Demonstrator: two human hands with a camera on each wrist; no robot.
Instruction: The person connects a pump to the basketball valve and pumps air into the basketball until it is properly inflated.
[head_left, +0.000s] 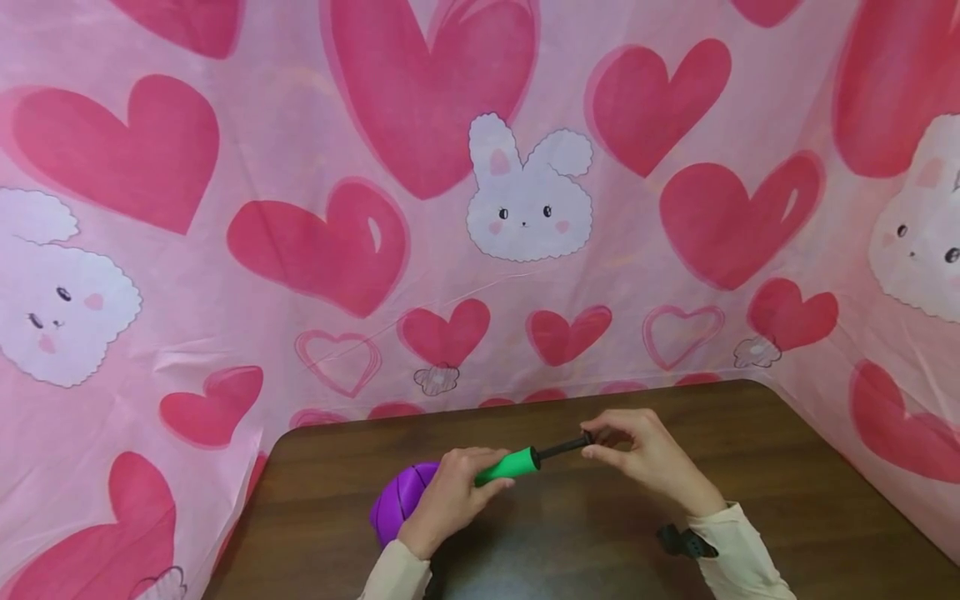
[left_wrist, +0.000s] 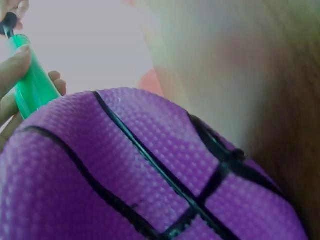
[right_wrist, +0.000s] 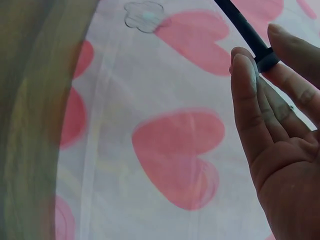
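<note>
We see dark wood-grain table (head_left: pixel 787 475) beneath left hand (head_left: pixel 453 497) and right hand (head_left: pixel 651 457), far corners rounded. Beyond both, creased pink sheeting (head_left: pixel 442 271) as walls, wrapping round to either side. Red hearts (head_left: pixel 738 229) all over; white rabbit face (head_left: pixel 531 240) straight ahead, others outward of each hand. Pale sheen (head_left: pixel 517 571) on tabletop, nearer us than hands.

From my end I'd call this a small screened-off nook, though I can't tell what room or building holds it. Pink cloth (head_left: pixel 435 260), creased in places, rises behind the far edge of the counter (head_left: pixel 570 542) and turns past both far corners along its sides. Printed hearts (head_left: pixel 660 108) and rabbit faces (head_left: pixel 529 229) cover it; the counter's top is dark wood-grain.
</note>
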